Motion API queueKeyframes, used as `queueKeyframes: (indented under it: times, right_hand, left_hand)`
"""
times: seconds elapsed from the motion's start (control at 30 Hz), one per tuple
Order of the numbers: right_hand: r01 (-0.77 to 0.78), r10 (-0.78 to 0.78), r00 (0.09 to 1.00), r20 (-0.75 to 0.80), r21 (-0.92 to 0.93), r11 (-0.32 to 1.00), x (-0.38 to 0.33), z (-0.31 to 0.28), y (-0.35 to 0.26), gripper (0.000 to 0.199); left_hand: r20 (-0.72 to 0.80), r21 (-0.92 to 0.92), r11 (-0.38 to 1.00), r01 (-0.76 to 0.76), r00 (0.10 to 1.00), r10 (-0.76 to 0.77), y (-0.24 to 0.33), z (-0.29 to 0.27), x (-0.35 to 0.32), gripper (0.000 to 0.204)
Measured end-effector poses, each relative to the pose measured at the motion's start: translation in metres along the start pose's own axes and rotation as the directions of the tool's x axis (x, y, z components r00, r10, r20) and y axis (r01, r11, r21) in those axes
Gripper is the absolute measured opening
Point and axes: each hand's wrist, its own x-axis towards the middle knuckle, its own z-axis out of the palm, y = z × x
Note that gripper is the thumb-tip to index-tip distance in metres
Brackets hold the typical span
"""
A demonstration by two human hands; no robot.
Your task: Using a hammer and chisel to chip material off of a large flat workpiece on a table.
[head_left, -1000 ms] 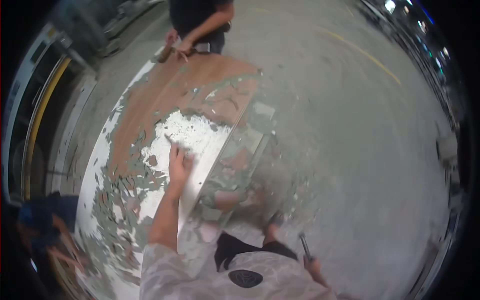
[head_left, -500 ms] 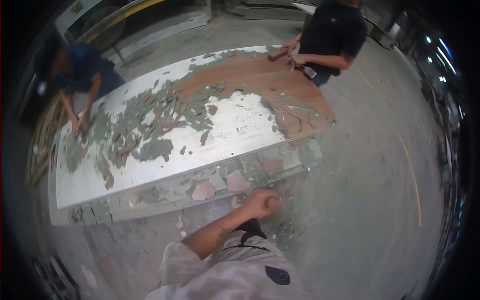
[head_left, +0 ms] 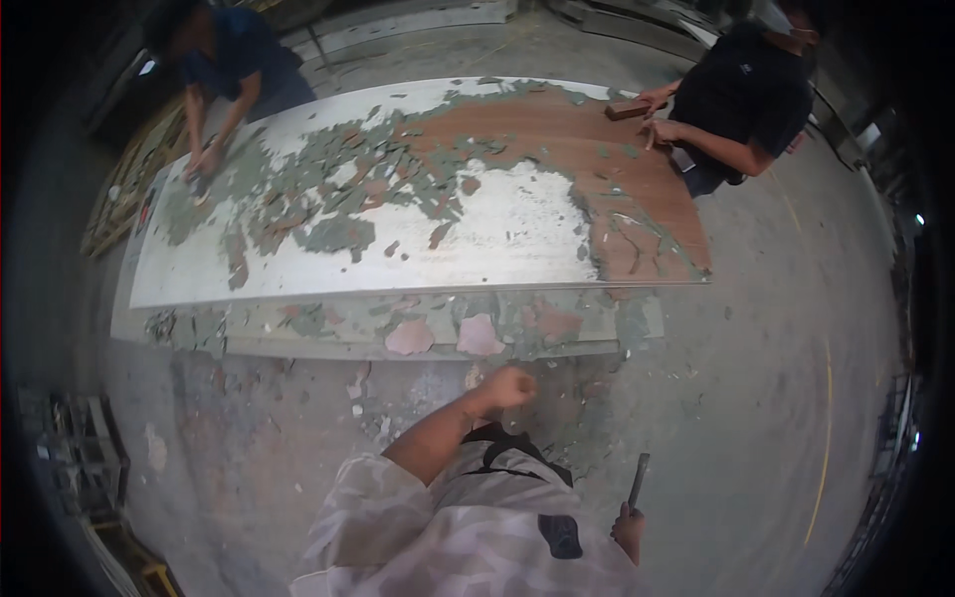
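Observation:
My left hand point(head_left: 509, 388) is curled into a loose fist in front of my body, with nothing showing in it, and stands apart from the panel's near edge. Low at my right side, my right hand point(head_left: 629, 529) grips a narrow, dark chisel-like tool point(head_left: 640, 478), its blade end pointing up and away. Beyond my hands lies a large white panel point(head_left: 497, 234), partly bare and partly covered by brown wood-look sheet point(head_left: 652, 224). Loose grey-green flakes point(head_left: 338, 235) are scattered over its middle and left.
At the far left a person point(head_left: 234, 65) works the panel with a small tool point(head_left: 199, 189). Another person point(head_left: 741, 99) at the right holds a brown block point(head_left: 627, 109). Below the panel's near side, a lower ledge point(head_left: 288, 348) carries flakes and pinkish pieces point(head_left: 480, 335). Debris litters the floor.
The view has turned, so the panel lies more level and higher. My right hand with the chisel-like tool has come into view. My left hand stays closed.

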Motion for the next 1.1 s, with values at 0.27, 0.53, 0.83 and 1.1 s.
queueKeyframes:
  times: [0.27,0.53,0.83,1.1]
  right_hand:
    - [0.122,-0.013,0.868,0.497,-0.187,0.975,0.058,-0.041,-0.021,0.036]
    - [0.608,-0.428,0.410,0.806,0.108,0.787,0.128,-0.093,0.025,0.037]
    - [0.216,0.100,0.775,0.624,-0.410,0.886,0.257,-0.101,0.025,0.049]
    - [-0.082,0.057,0.872,0.487,0.031,0.996,0.190,-0.069,-0.070,0.050]
  left_hand:
    - [-0.385,-0.291,0.484,0.825,0.362,-0.849,-0.109,0.027,-0.263,0.045]
    - [-0.242,-0.782,0.152,0.605,-0.069,-0.968,-0.026,0.258,-0.403,0.028]
    - [-0.057,-0.653,0.116,0.748,0.105,-0.993,0.014,0.350,-0.375,0.033]
    - [-0.422,-0.692,0.433,0.578,0.162,-0.892,-0.035,0.244,-0.343,0.037]
